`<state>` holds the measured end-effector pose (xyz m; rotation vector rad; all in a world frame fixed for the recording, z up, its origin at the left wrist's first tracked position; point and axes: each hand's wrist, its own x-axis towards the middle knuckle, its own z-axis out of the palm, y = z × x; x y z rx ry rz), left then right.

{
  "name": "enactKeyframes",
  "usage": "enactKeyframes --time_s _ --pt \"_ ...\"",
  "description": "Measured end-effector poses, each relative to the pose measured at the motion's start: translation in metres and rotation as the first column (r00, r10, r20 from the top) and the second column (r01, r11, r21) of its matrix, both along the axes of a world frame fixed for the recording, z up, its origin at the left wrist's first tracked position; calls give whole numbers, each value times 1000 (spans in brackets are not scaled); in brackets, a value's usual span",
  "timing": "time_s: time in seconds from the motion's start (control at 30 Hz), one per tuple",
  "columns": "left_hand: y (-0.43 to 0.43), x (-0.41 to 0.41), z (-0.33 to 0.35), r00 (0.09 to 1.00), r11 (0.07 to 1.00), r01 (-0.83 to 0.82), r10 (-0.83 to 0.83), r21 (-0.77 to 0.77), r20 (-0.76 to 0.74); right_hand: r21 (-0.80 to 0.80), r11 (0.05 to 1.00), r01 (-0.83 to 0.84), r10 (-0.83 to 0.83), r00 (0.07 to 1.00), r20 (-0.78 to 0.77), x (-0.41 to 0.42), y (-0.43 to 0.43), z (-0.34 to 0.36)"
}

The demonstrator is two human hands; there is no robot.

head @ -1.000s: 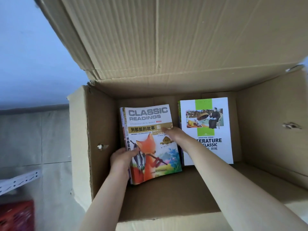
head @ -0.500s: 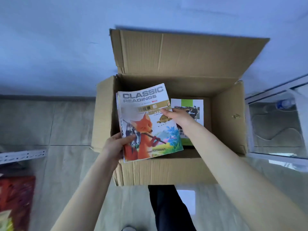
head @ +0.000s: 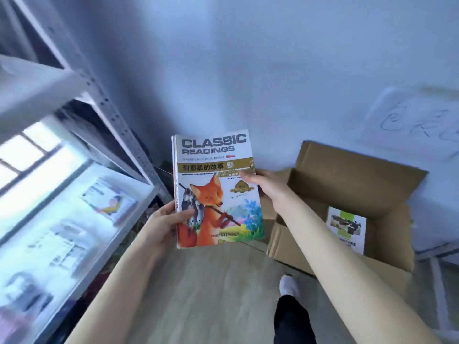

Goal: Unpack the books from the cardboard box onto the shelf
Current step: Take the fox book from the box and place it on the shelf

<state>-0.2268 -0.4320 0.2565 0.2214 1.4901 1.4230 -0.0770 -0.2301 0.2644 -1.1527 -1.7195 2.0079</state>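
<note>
A thin stack of books topped by the fox-cover "Classic Readings" book (head: 214, 175) is held in the air, clear of the box. My left hand (head: 165, 223) grips its lower left edge, thumb on the cover. My right hand (head: 269, 183) holds its right edge. The open cardboard box (head: 347, 177) stands on the floor to the right, with a white-and-green book (head: 346, 228) lying inside. The white metal shelf (head: 106, 110) rises at the left; several blurred books (head: 109, 202) lie flat on its glossy board.
A blue-white wall stands behind the box. The floor is pale wood-look tile (head: 211, 289). My foot in a white sock (head: 289, 285) and dark trouser leg are below the box. Dark items sit under the shelf near its post.
The stack with the fox book has been lifted out of the box and carried left toward the shelf. My view has swung left, so the box now sits at the right.
</note>
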Motion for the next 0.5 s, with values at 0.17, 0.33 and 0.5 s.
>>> enactKeyframes --time_s 0.17,0.33,0.5 --pt "-157 -40 91 957 969 -247 248 32 -151 121 958 -260 272 957 -103 -94 -120 88" --pt "-275 -70 150 838 882 -455 470 121 -276 260 845 -466 518 835 -185 -183 -217 155" --pt "-354 -109 184 709 779 -592 625 208 -327 302 739 -602 670 705 -232 -267 -290 196"
